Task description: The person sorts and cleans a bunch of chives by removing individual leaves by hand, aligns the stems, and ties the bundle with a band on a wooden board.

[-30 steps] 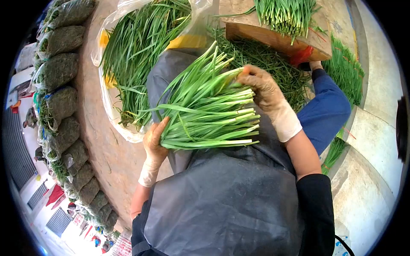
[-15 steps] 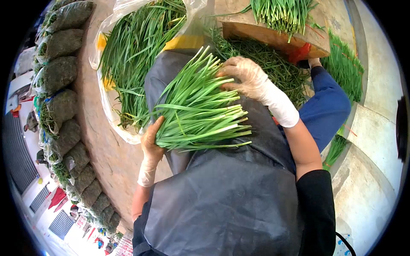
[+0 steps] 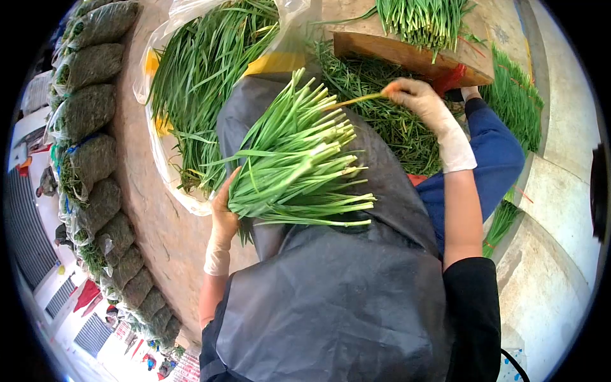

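A thick bunch of long green stalks lies over my lap, pale cut ends toward the right. My left hand, gloved, is wrapped round the leafy end of the bunch, its palm hidden beneath it. To the upper right, my gloved right hand pinches a thin yellowish stalk, whose other end reaches the upper part of the bunch. The fingers of that hand are slightly blurred. A dark apron covers my lap and chest.
An open plastic bag of green leaves lies at the upper left. Ahead, a wooden board carries another bunch, with loose leaves below. Tied bunches lie at right, full sacks line the left.
My right hand has moved from the cut ends out to the upper right, drawing a yellowish stalk. The bunch in my left hand has shifted slightly left and its ends have spread.
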A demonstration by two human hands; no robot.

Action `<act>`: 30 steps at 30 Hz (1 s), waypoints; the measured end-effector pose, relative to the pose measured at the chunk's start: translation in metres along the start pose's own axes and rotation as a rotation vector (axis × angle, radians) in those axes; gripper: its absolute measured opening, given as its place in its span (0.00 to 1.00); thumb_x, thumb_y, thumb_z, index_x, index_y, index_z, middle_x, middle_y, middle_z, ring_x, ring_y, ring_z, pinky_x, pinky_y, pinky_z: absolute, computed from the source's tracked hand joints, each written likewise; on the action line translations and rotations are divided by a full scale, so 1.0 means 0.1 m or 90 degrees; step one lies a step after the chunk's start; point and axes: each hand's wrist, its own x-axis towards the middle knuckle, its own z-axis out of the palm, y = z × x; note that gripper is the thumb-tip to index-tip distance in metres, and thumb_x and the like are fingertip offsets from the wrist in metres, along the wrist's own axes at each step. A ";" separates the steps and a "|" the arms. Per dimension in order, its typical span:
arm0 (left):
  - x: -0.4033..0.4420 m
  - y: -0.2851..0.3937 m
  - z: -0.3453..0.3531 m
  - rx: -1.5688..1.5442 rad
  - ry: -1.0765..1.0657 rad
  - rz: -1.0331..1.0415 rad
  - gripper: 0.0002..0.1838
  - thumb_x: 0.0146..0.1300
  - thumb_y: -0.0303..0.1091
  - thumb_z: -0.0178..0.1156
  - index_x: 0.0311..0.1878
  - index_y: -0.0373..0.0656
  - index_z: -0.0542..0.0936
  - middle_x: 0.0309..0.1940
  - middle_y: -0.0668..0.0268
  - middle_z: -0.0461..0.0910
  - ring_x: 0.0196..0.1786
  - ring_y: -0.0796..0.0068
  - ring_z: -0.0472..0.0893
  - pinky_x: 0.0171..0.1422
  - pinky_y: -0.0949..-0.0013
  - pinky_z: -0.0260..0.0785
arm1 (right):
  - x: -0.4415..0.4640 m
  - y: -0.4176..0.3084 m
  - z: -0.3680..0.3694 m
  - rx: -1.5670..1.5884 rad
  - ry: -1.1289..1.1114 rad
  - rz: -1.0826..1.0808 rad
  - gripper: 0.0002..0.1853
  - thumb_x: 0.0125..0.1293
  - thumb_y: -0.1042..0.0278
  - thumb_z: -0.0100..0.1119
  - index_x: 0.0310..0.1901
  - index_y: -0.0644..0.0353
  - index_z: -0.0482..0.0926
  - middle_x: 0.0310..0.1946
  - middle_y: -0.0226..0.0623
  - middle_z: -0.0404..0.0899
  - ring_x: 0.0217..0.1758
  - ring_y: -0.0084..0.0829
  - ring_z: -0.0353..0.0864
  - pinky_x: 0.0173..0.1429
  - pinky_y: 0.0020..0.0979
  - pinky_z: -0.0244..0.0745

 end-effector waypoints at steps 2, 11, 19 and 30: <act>0.05 -0.09 -0.05 -0.057 -0.045 -0.050 0.36 0.53 0.21 0.65 0.68 0.40 0.68 0.60 0.61 0.76 0.61 0.73 0.75 0.67 0.69 0.64 | -0.09 0.16 0.20 -0.424 0.193 0.089 0.39 0.61 0.32 0.56 0.62 0.60 0.72 0.56 0.43 0.77 0.58 0.38 0.76 0.65 0.36 0.69; 0.01 -0.02 -0.18 -0.194 -0.111 -0.237 0.32 0.50 0.22 0.67 0.63 0.39 0.72 0.52 0.66 0.80 0.52 0.76 0.78 0.61 0.70 0.69 | -0.17 -0.22 0.44 0.395 -0.021 -0.010 0.17 0.67 0.50 0.59 0.45 0.55 0.84 0.26 0.21 0.78 0.25 0.13 0.67 0.29 0.19 0.63; -0.02 0.36 -0.13 -0.199 -0.122 -0.240 0.30 0.43 0.26 0.73 0.54 0.38 0.77 0.45 0.69 0.82 0.46 0.75 0.79 0.55 0.70 0.71 | -0.24 -0.20 0.32 -0.322 0.265 -0.133 0.22 0.62 0.53 0.61 0.55 0.55 0.78 0.55 0.48 0.75 0.62 0.45 0.72 0.65 0.39 0.68; -0.15 0.65 -0.08 -0.188 -0.188 -0.311 0.29 0.42 0.23 0.71 0.53 0.38 0.79 0.43 0.69 0.83 0.45 0.78 0.79 0.53 0.71 0.72 | -0.33 -0.74 0.24 0.512 -0.118 -0.473 0.14 0.65 0.60 0.59 0.41 0.63 0.84 0.44 0.43 0.83 0.54 0.34 0.78 0.61 0.32 0.70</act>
